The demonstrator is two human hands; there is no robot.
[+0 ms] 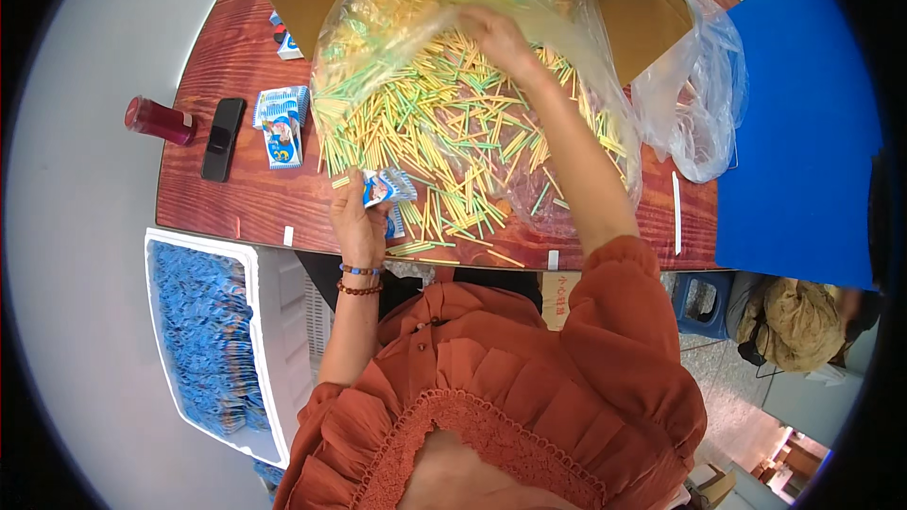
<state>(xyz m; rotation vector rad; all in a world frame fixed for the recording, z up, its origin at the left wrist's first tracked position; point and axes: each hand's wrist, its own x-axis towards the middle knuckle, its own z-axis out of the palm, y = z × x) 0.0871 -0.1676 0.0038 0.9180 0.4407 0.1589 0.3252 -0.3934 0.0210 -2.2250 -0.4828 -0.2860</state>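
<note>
My left hand (357,222) is closed around a small blue-and-white packet (385,187) at the table's near edge. A few short yellow sticks show at its fingertips, and part of a second blue packet (395,224) is just below. Farther off, my right hand (499,42) reaches over a heap of thin yellow, green and orange sticks (416,123). Its fingers are blurred against the clear plastic bag (605,66), so whether they grip anything is unclear. The bag spills the sticks out of an open cardboard box (642,14) onto the table.
On the red wood-grain table (213,203) lie blue-and-white packets (282,127), a black phone (223,140) and a red-filled jar (161,120). A foam box (255,321) of blue packets stands at lower left. Right are a crumpled plastic bag (694,85) and a blue board (803,132).
</note>
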